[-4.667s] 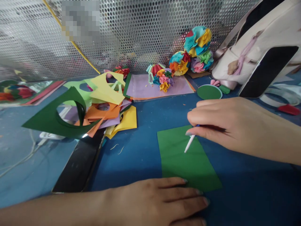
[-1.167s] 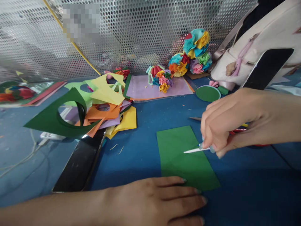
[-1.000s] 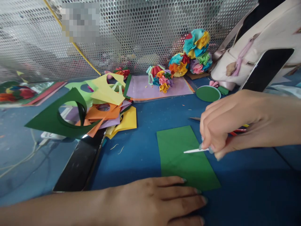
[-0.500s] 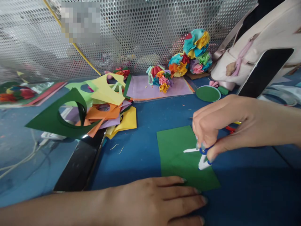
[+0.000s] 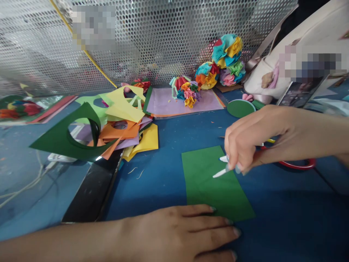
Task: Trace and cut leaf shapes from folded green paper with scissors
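A green sheet of paper lies flat on the blue table. My left hand rests over its near edge with fingers stretched out, holding it down. Above the sheet's right side, my right hand pinches the top of a white-and-blue drawing compass. One white leg points down to the middle of the paper, and the other reaches out just behind it. The compass head is hidden by my fingers. Under my right wrist show the red handles of scissors, partly covered.
At left, cut paper scraps with round holes lie partly over a black phone. Colourful paper flower balls, a lilac paper stack and a green disc sit farther back. A pale bag and another phone stand at right.
My right hand has turned the compass, swinging its outer leg from the near right to the far side. The left hand and paper stay put. The right-hand phone's screen has lit up.
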Available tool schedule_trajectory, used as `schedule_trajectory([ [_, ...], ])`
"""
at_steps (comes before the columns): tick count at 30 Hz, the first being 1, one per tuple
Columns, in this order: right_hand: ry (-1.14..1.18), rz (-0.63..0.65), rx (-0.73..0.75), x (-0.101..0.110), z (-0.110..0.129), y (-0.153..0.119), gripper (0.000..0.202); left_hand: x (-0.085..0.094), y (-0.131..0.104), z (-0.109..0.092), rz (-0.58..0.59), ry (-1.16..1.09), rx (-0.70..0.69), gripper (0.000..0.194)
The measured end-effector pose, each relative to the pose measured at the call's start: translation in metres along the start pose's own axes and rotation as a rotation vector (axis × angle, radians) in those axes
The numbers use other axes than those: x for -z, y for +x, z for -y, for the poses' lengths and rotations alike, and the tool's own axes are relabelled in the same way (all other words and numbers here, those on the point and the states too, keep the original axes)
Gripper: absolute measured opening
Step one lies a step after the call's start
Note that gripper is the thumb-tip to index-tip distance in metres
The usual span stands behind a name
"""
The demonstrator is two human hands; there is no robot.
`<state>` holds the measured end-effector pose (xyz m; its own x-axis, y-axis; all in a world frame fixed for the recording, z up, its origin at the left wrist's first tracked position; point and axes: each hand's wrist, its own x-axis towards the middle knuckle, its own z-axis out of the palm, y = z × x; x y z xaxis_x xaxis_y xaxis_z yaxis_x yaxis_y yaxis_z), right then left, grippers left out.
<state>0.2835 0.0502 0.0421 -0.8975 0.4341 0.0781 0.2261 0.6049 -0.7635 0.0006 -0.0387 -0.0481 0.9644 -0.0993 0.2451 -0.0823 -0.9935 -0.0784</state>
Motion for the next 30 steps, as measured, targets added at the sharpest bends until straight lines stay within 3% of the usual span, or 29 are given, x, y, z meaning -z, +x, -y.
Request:
schedule_trajectory([
  [8, -0.014, -0.028, -0.022, 0.002, -0.005, 0.001, 0.008, -0.001, 0.0, 0.0, -0.001, -0.001, 0.005, 0.043],
  [13, -0.147, -0.029, 0.017, 0.001, -0.004, -0.002, 0.007, 0.0, -0.001, -0.001, 0.027, -0.016, 0.005, 0.044],
  [23, -0.194, -0.005, 0.05, -0.014, 0.008, 0.0, 0.023, 0.002, 0.001, 0.001, 0.009, -0.009, 0.003, 0.043],
  [30, -0.298, -0.166, 0.053, -0.036, 0.016, 0.008, 0.037, -0.001, 0.0, -0.001, -0.017, -0.013, 0.012, 0.041],
])
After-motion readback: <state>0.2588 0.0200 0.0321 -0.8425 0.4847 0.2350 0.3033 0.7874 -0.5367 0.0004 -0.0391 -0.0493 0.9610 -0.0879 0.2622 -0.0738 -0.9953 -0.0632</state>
